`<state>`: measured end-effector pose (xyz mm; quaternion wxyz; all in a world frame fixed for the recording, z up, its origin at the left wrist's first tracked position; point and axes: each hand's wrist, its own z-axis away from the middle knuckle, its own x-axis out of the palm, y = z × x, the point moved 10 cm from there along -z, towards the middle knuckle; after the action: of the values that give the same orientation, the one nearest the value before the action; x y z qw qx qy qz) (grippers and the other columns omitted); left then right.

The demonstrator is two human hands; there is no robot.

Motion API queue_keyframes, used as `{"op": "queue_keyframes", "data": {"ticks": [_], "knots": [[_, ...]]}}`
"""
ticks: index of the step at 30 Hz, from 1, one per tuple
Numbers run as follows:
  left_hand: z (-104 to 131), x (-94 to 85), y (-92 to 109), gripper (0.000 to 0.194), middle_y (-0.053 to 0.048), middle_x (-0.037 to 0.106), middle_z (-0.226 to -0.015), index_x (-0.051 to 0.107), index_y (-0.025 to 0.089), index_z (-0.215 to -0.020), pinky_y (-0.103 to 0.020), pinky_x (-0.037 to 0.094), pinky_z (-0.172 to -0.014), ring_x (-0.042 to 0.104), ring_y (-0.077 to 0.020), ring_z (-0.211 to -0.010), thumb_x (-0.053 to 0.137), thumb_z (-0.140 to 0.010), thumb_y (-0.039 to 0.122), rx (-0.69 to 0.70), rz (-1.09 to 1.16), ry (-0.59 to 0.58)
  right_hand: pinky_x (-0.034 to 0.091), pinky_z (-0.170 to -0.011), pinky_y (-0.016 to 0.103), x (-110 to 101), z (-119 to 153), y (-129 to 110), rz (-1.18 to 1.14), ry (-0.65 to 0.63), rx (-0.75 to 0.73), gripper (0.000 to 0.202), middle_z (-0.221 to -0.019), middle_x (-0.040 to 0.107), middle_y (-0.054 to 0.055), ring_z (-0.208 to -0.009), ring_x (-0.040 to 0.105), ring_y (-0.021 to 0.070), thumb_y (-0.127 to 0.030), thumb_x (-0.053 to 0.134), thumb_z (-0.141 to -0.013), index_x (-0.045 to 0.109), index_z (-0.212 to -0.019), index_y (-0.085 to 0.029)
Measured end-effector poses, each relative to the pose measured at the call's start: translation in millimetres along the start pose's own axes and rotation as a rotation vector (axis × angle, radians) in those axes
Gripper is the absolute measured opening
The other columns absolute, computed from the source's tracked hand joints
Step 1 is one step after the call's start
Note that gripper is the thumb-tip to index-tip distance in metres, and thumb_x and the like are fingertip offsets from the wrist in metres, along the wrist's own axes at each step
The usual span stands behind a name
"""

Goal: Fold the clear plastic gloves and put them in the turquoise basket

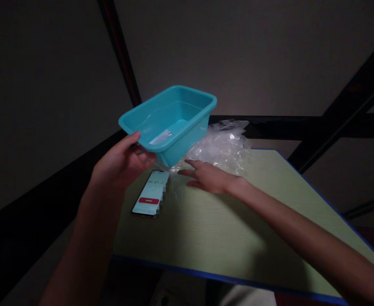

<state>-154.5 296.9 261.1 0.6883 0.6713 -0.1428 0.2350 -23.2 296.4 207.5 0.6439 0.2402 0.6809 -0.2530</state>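
Note:
My left hand (123,159) grips the near left corner of a turquoise plastic basin (187,138), thumb over the rim and fingers underneath. The basin is held tilted above the table, and a small clear plastic piece (162,137) shows on its inside. My right hand (207,175) reaches in from the right with its fingers apart, just below the basin. Its fingertips are close to a heap of clear plastic bags (225,146); whether they touch the plastic I cannot tell. The basin hides part of the heap.
A phone (150,193) showing a running timer lies on the light wooden table (212,238), below the basin. The table has a blue edge (180,270). Behind it are a grey wall (238,55) and dark beams (349,93).

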Motion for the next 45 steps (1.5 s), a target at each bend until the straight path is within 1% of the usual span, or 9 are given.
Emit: {"op": "queue_keyframes", "data": {"ticks": [4, 8, 17, 22, 29, 35, 40, 43, 45], "knots": [[-17, -19.9, -4, 0.022, 0.001, 0.058, -0.059, 0.054, 0.017, -0.069, -0.024, 0.048, -0.065, 0.059, -0.0106, -0.058, 0.045, -0.089, 0.013, -0.043, 0.087, 0.147, 0.026, -0.101, 0.056, 39, -51, -6, -0.031, -0.031, 0.066, 0.055, -0.148, 0.021, 0.021, -0.135, 0.021, 0.0361, -0.051, 0.042, -0.089, 0.039, -0.137, -0.024], [-29, -33.3, -5, 0.029, 0.003, 0.048, -0.048, 0.047, 0.018, -0.059, -0.022, 0.047, -0.062, 0.053, -0.0094, -0.050, 0.047, -0.088, 0.015, -0.079, 0.101, 0.238, 0.021, -0.100, 0.064, 55, -68, 4, -0.027, -0.031, 0.129, 0.056, -0.143, 0.033, 0.023, -0.132, 0.025, 0.0393, -0.052, 0.039, -0.090, 0.048, -0.130, -0.013], [-63, -63.1, -20, 0.028, 0.005, 0.045, -0.050, 0.045, 0.017, -0.058, -0.020, 0.046, -0.056, 0.049, -0.0079, -0.046, 0.052, -0.085, 0.014, -0.039, 0.135, 0.382, 0.014, -0.105, 0.061, 39, -37, 26, 0.024, 0.087, 0.186, 0.041, -0.129, 0.054, 0.015, -0.130, 0.033, 0.0330, -0.040, 0.038, -0.094, 0.062, -0.111, -0.011], [-71, -70.4, -26, 0.027, 0.004, 0.047, -0.051, 0.046, 0.017, -0.059, -0.019, 0.046, -0.054, 0.049, -0.0077, -0.045, 0.051, -0.085, 0.014, -0.044, 0.139, 0.413, 0.017, -0.107, 0.055, 38, -61, 19, 0.015, 0.127, 0.149, 0.038, -0.142, 0.038, 0.015, -0.133, 0.029, 0.0304, -0.040, 0.041, -0.093, 0.065, -0.106, -0.014], [-78, -79.4, -34, 0.029, 0.005, 0.045, -0.048, 0.044, 0.017, -0.056, -0.018, 0.045, -0.052, 0.049, -0.0068, -0.044, 0.052, -0.084, 0.013, -0.040, 0.116, 0.441, 0.016, -0.106, 0.059, 43, -87, 19, -0.043, 0.171, 0.145, 0.031, -0.112, 0.065, 0.014, -0.125, 0.041, 0.0316, -0.037, 0.051, -0.088, 0.067, -0.100, -0.013], [-86, -87.1, -44, 0.031, 0.005, 0.043, -0.049, 0.043, 0.016, -0.056, -0.018, 0.045, -0.052, 0.047, -0.0060, -0.044, 0.053, -0.084, 0.012, -0.034, 0.100, 0.481, 0.014, -0.106, 0.059, 6, -43, 51, -0.156, 0.412, 0.237, 0.037, -0.128, 0.053, 0.019, -0.126, 0.039, 0.0326, -0.027, 0.054, -0.086, 0.057, -0.118, -0.008], [-95, -93.0, -54, 0.007, 0.001, 0.057, -0.074, 0.057, 0.013, -0.083, -0.023, 0.049, -0.059, 0.056, -0.0087, -0.060, 0.054, -0.087, 0.017, -0.042, 0.080, 0.505, 0.034, -0.102, 0.044, -25, 21, 91, -0.350, 0.669, 0.297, 0.039, -0.133, 0.050, 0.013, -0.123, 0.044, 0.0224, -0.033, 0.043, -0.090, 0.052, -0.123, -0.015], [-98, -94.0, -58, 0.026, -0.007, 0.058, -0.107, 0.054, 0.014, -0.110, -0.035, 0.052, -0.073, 0.060, -0.0173, -0.087, 0.054, -0.088, 0.028, -0.051, 0.063, 0.503, 0.039, -0.097, 0.041, -33, 73, 123, -1.009, 1.017, 0.248, 0.029, -0.117, 0.063, 0.005, -0.112, 0.054, 0.0214, -0.041, 0.055, -0.081, 0.066, -0.103, -0.024], [-99, -93.9, -59, 0.031, -0.009, 0.056, -0.115, 0.052, 0.015, -0.116, -0.040, 0.051, -0.079, 0.059, -0.0204, -0.096, 0.054, -0.088, 0.031, -0.056, 0.051, 0.502, 0.044, -0.091, 0.039, -24, 96, 136, -1.293, 1.089, 0.293, 0.023, -0.106, 0.068, 0.001, -0.101, 0.060, 0.0205, -0.041, 0.063, -0.074, 0.070, -0.091, -0.027]]}}
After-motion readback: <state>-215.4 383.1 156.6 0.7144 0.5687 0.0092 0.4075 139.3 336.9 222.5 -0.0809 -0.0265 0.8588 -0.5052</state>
